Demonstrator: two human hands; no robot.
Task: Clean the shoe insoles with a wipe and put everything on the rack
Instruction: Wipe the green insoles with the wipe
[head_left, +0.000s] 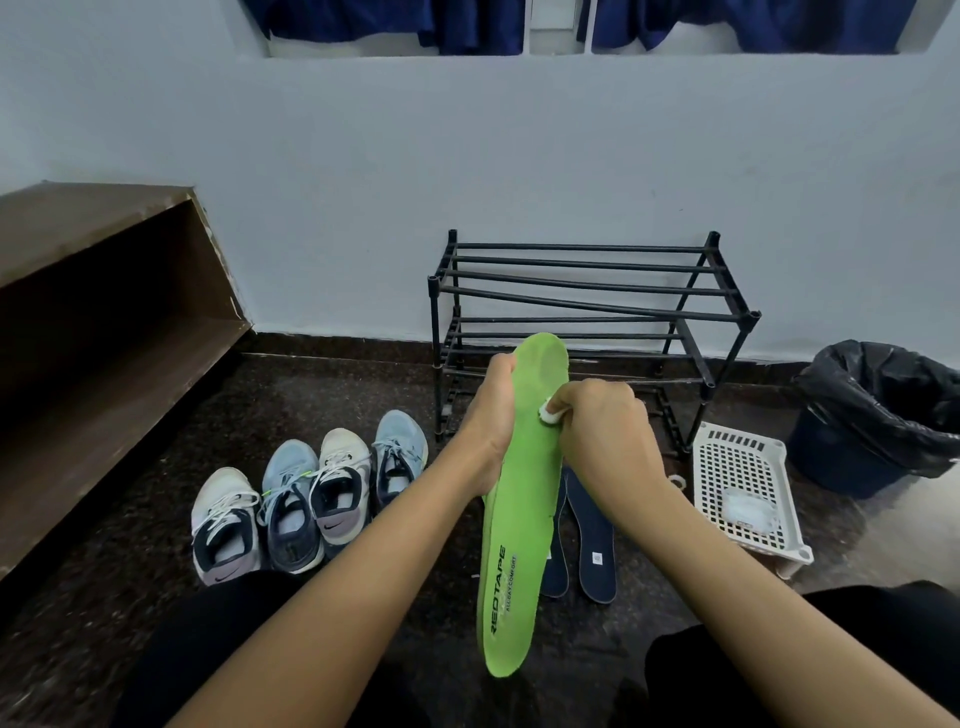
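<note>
My left hand (491, 415) grips a long green insole (519, 519) by its left edge near the toe end, holding it up over the floor. My right hand (602, 426) pinches a small white wipe (548, 414) and presses it against the insole's upper right side. Two dark blue insoles (592, 540) lie on the floor beneath, partly hidden by the green one. The black metal rack (587, 291) stands against the wall right behind, with bare bars on its tiers.
Several sneakers (311, 499) stand in a row on the dark floor at the left. A white perforated basket (743, 483) with white wipes in it sits at the right. Beside it is a bin with a black liner (883, 410). A brown wooden shelf (93, 332) fills the left.
</note>
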